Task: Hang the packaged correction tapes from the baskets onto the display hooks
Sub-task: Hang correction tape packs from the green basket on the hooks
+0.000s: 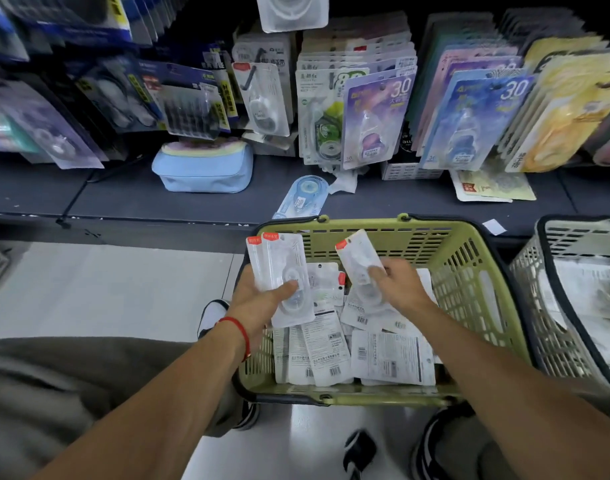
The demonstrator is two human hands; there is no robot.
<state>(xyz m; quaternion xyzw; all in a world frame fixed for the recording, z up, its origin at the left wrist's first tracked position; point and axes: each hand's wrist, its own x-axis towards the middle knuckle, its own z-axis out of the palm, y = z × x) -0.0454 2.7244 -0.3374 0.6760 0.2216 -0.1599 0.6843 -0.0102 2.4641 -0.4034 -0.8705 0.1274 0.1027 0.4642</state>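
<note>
Hovering over the green basket (469,268), both hands are seen holding packaged correction tapes. A small stack of packs (279,271) — two red-cornered tops can be made out — is held upright in the left hand (258,299), with the thumb pressed across the front of the clear blister and the fingers curled behind. A single pack (357,258), tilted with its red corner up and to the left, is pinched near its lower part by the right hand (397,285), whose fingers are bent round it. A red cord bracelet (239,329) is worn on the left wrist.

Inside the basket, a loose heap of further packs (348,348) is seen, most lying with their white, barcoded backs upward. A second, grey basket (552,320) stands just beside it on the right and holds more pale packs.

Behind the baskets, a dark shelf (123,192) is crossed by rows of hanging blister cards; one row of matching red-cornered packs (262,98) hangs above and slightly left of the green basket. On the shelf lie a pale blue pouch (203,171) and a loose blue tape dispenser (301,195).
</note>
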